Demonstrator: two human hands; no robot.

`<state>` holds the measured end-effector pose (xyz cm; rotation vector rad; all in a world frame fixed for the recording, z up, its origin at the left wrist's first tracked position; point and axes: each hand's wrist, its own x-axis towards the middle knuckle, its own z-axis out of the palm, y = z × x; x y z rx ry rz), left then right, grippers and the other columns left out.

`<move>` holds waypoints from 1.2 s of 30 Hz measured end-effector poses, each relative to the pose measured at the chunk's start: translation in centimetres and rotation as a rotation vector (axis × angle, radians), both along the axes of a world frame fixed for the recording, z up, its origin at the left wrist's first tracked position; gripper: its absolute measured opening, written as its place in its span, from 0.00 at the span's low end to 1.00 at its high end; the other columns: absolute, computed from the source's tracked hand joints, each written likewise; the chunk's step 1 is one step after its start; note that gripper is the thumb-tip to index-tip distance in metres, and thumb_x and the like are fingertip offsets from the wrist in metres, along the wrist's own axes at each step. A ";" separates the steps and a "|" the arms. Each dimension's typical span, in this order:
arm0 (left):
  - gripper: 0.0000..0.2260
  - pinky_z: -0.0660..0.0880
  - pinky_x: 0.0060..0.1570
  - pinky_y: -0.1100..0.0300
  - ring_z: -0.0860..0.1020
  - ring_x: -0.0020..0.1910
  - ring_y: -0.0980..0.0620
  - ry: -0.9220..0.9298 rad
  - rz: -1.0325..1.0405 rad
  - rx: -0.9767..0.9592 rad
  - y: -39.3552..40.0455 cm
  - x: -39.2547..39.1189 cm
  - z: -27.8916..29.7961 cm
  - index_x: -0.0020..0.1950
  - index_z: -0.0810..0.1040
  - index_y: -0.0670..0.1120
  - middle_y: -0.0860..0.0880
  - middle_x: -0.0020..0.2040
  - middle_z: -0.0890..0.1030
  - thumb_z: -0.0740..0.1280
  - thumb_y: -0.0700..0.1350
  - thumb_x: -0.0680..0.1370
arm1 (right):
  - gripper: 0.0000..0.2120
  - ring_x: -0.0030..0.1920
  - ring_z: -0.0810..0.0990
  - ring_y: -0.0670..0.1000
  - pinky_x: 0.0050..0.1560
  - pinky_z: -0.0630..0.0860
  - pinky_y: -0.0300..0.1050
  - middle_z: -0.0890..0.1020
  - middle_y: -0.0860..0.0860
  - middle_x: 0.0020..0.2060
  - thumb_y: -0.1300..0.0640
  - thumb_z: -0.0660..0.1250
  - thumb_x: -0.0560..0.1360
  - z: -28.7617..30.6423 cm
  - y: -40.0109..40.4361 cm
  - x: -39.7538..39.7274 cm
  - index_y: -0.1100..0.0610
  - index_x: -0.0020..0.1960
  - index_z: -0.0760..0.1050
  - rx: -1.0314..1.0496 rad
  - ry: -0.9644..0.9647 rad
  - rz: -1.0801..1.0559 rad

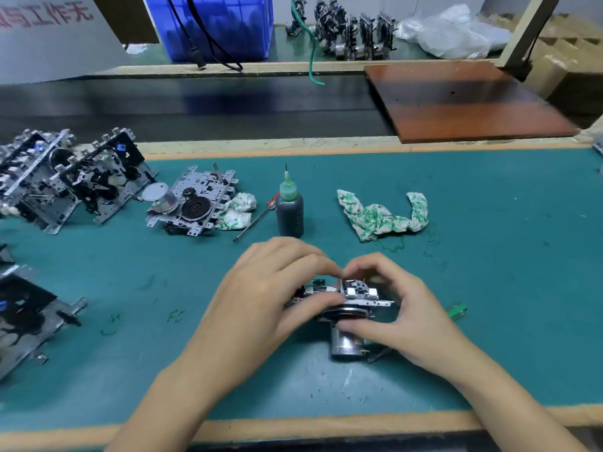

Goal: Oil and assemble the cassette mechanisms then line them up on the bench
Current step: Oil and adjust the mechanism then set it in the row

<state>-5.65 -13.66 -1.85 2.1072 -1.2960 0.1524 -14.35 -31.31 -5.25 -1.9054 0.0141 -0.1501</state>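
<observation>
Between my two hands, close to the near edge of the green bench, sits the cassette mechanism I am working on. My left hand curls over its left side, fingers gripping the metal frame; my right hand pinches the right end, thumb against the motor can. It looks stiff but light, with thin stamped edges and small levers that would bend, so I judge the frame's outer edges the safest hold. Beyond my fingertips stands the oil bottle.
</observation>
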 end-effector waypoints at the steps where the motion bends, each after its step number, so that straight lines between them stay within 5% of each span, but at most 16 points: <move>1: 0.13 0.71 0.51 0.52 0.76 0.52 0.53 0.026 -0.004 -0.013 -0.1 0.0 -0.1 0.50 0.81 0.47 0.54 0.49 0.80 0.63 0.54 0.77 | 0.16 0.44 0.80 0.44 0.47 0.74 0.32 0.81 0.43 0.44 0.49 0.75 0.63 -0.1 0.0 0.0 0.41 0.48 0.75 0.038 -0.003 0.005; 13: 0.13 0.67 0.61 0.54 0.71 0.67 0.55 0.089 -0.082 -0.029 -0.1 -0.2 -0.4 0.54 0.83 0.54 0.60 0.61 0.78 0.59 0.50 0.78 | 0.13 0.39 0.79 0.42 0.45 0.73 0.32 0.83 0.47 0.38 0.59 0.77 0.62 -0.2 0.1 0.1 0.51 0.42 0.76 0.143 0.014 -0.002; 22: 0.14 0.66 0.64 0.57 0.71 0.68 0.56 0.089 -0.094 -0.048 0.0 -0.2 -0.6 0.56 0.82 0.53 0.60 0.59 0.79 0.59 0.50 0.79 | 0.14 0.43 0.80 0.48 0.50 0.75 0.41 0.82 0.51 0.41 0.55 0.78 0.62 -0.2 0.0 0.2 0.53 0.44 0.77 0.132 0.012 -0.001; 36: 0.14 0.66 0.63 0.55 0.70 0.68 0.56 0.072 -0.059 -0.075 0.0 -0.4 -1.2 0.55 0.82 0.55 0.60 0.59 0.79 0.57 0.52 0.80 | 0.13 0.44 0.80 0.48 0.50 0.75 0.42 0.82 0.52 0.41 0.60 0.77 0.63 0.0 0.0 0.0 0.55 0.44 0.77 0.133 0.039 0.009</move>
